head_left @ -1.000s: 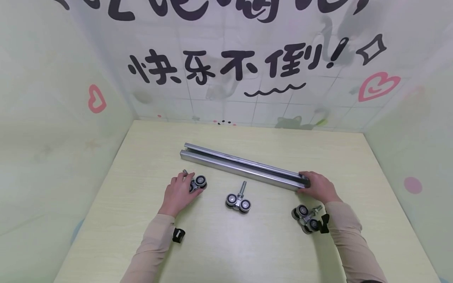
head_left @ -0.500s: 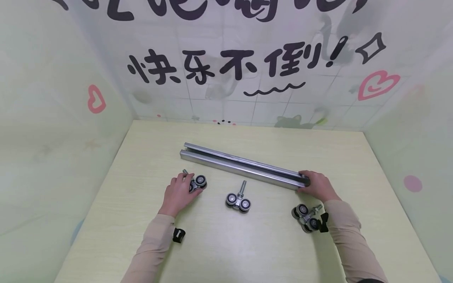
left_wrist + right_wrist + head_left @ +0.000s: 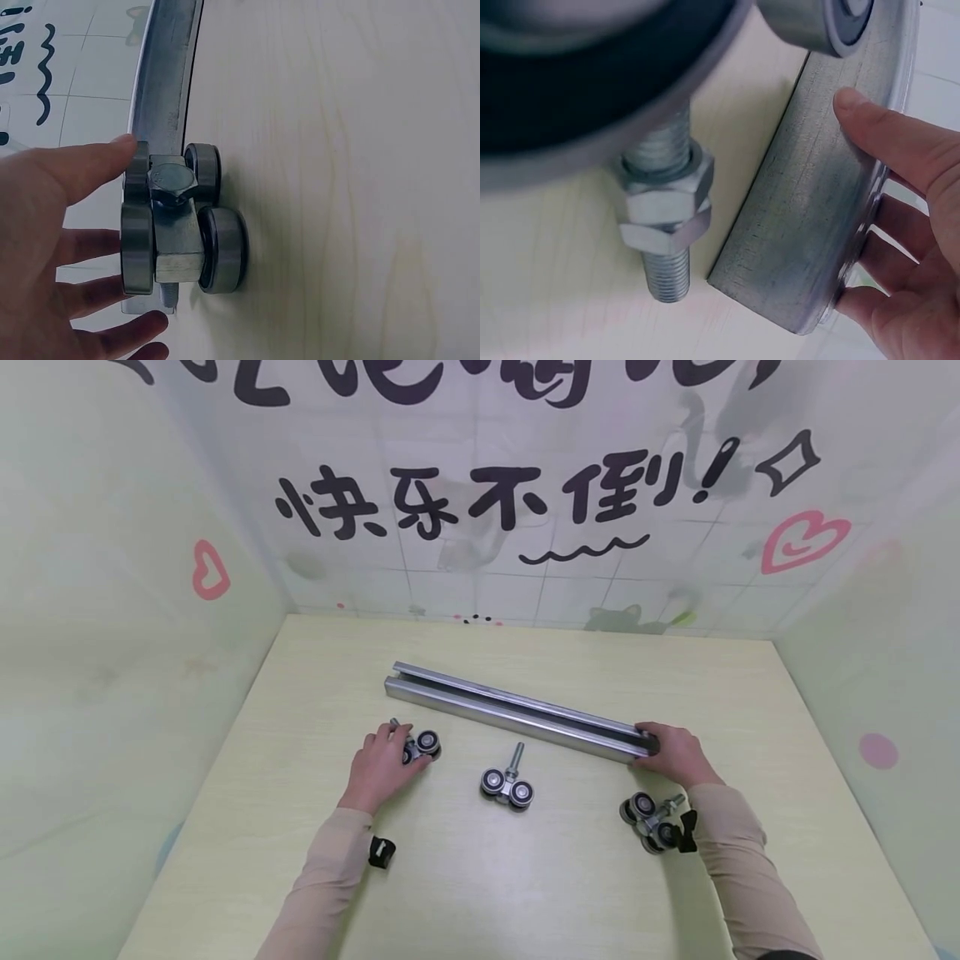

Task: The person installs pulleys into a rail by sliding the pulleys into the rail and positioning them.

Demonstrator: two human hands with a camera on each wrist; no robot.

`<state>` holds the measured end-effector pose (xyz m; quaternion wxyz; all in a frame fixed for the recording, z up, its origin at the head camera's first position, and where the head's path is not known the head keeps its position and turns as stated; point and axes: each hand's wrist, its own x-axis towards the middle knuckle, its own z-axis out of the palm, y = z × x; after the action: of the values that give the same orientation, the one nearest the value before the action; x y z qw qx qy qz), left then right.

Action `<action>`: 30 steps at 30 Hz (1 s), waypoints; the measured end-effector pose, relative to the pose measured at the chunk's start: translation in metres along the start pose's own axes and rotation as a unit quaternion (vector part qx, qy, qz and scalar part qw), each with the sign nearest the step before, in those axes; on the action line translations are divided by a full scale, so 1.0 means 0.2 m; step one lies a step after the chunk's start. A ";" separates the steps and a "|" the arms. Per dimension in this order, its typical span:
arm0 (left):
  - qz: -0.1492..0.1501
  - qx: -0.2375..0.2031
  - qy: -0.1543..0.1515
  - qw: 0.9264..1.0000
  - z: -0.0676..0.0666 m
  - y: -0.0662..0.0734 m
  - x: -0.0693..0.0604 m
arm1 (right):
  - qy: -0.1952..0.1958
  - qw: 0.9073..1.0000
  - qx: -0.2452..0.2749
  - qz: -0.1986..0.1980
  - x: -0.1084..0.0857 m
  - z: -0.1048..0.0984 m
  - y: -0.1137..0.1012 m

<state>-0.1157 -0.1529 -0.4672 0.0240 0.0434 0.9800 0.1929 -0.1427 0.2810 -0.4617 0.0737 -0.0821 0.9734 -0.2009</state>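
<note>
A long silver metal channel rail [image 3: 487,712] lies slantwise on the table, its slot facing up. My right hand [image 3: 677,756] grips its right end; in the right wrist view the thumb presses the side of the rail [image 3: 802,202] and the fingers reach over the far edge. To the left, my left hand [image 3: 377,770] holds a roller trolley [image 3: 428,743] with a threaded bolt, which sits just in front of the rail's left end. In the left wrist view, thumb and fingers lie around the wheels of this trolley [image 3: 178,232]; the fingertips are partly hidden behind it.
A second roller trolley [image 3: 507,789] lies midway between the hands, bolt pointing away. Another trolley [image 3: 648,822] lies beside the right wrist, partly covered by the wrist strap [image 3: 687,833]. Printed fabric walls [image 3: 465,585] border the light wooden table [image 3: 480,893] at the back and sides.
</note>
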 end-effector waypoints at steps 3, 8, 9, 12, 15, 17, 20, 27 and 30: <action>-0.005 -0.010 0.002 1.000 0.00 0.00 0.01 | 0.002 1.000 0.000 -0.004 0.00 0.00 0.00; -0.008 -0.026 0.005 1.000 -0.01 0.00 0.02 | 0.001 1.000 -0.002 -0.006 0.00 0.00 0.00; -0.010 -0.029 0.005 1.000 -0.01 0.00 0.02 | 0.000 1.000 -0.003 -0.007 0.00 0.00 0.00; -0.016 -0.041 0.004 0.999 -0.01 0.00 0.03 | 0.000 1.000 -0.006 -0.009 0.00 0.00 0.00; -0.023 -0.048 0.006 0.999 -0.02 0.00 0.04 | 0.003 1.000 -0.006 -0.011 0.00 -0.01 0.00; -0.028 -0.050 0.008 0.998 -0.02 0.00 0.05 | 0.004 1.000 -0.006 -0.013 0.00 -0.01 0.00; -0.036 -0.055 0.008 0.998 -0.02 0.00 0.06 | 0.004 1.000 -0.005 -0.013 0.00 -0.01 0.00; -0.058 -0.080 -0.008 0.995 -0.02 -0.01 0.10 | -0.001 1.000 -0.009 -0.005 0.00 -0.01 0.00; -0.066 -0.089 -0.008 0.994 -0.02 0.00 0.11 | -0.003 1.000 -0.009 -0.003 0.00 -0.02 -0.01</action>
<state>-0.1376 -0.1532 -0.4636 0.0488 -0.0225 0.9593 0.2772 -0.1433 0.2807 -0.4580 0.0756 -0.0859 0.9747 -0.1920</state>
